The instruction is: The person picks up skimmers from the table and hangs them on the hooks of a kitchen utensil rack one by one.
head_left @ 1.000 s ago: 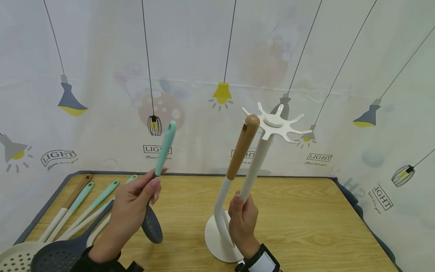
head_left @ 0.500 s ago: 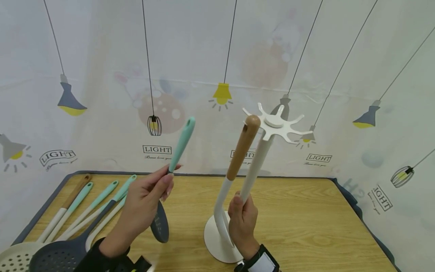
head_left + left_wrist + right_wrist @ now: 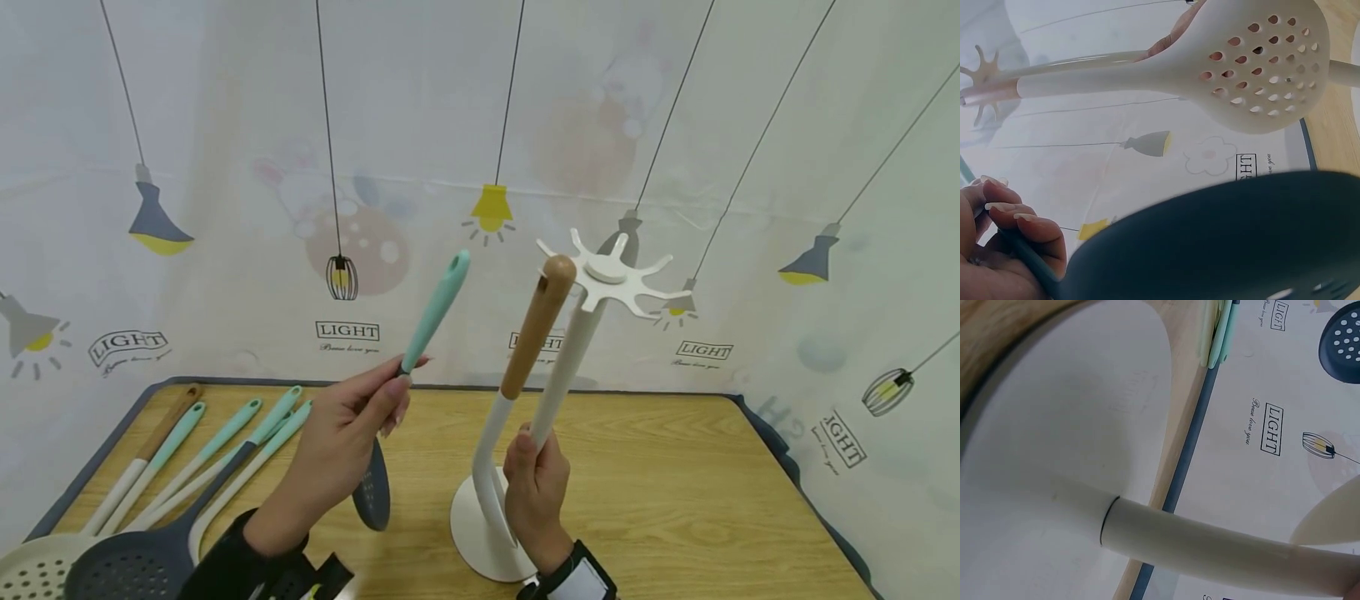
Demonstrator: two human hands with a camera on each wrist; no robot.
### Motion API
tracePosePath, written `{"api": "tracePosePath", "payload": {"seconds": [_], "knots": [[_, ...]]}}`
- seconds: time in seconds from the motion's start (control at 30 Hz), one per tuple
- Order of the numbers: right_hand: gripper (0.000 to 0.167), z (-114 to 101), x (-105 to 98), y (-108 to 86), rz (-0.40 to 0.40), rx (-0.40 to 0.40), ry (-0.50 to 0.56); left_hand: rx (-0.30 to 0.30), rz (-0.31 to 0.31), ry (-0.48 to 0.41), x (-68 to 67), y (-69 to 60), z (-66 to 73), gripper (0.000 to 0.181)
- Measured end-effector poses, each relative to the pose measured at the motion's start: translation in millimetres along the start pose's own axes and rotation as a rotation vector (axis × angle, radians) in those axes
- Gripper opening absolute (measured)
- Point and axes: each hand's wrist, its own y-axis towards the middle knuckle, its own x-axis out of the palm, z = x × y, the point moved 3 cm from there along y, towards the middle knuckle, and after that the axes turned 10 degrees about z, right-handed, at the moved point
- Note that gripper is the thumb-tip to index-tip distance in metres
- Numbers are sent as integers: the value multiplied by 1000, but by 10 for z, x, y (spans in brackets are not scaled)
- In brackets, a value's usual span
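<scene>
My left hand (image 3: 337,442) pinches a slotted spoon (image 3: 372,492) where its mint handle meets the dark neck. The spoon tilts in the air, handle up; its dark perforated head (image 3: 1344,344) shows in the right wrist view. My right hand (image 3: 536,492) grips the pole of a white utensil stand (image 3: 564,371), topped by a ring of hooks (image 3: 606,271). A white skimmer with a wooden handle (image 3: 537,325) hangs at the stand's left side, its holed head (image 3: 1266,69) plain in the left wrist view. The spoon's mint handle is apart from the hooks.
Several utensils lie on the wooden table's left side, with mint handles (image 3: 232,421) and a wooden handle (image 3: 170,421). Among them are a dark skimmer (image 3: 135,567) and a white one (image 3: 41,567). The stand's round base (image 3: 476,546) rests on the table (image 3: 712,492), before a printed backdrop.
My left hand has moved right with the slotted spoon, towards the stand, and the handle leans further right. My right hand and the stand stay in place.
</scene>
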Motion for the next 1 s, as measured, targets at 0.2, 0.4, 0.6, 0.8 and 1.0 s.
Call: {"api": "tracePosePath", "payload": {"seconds": [0.2, 0.4, 0.6, 0.8, 1.0], "knots": [[24, 3, 4, -5, 5, 9, -15, -19, -10, 0, 61, 27, 21, 32], [29, 8, 3, 5, 4, -7, -9, -29, -35, -23, 125, 48, 33, 33], [30, -3, 6, 10, 5, 1, -6, -23, -50, -6, 200, 79, 59, 33], [30, 8, 5, 7, 4, -13, 12, -3, -63, 3, 282, 105, 93, 33], [31, 11, 3, 9, -2, -13, 28, 10, -57, -13, 342, 130, 87, 34]]}}
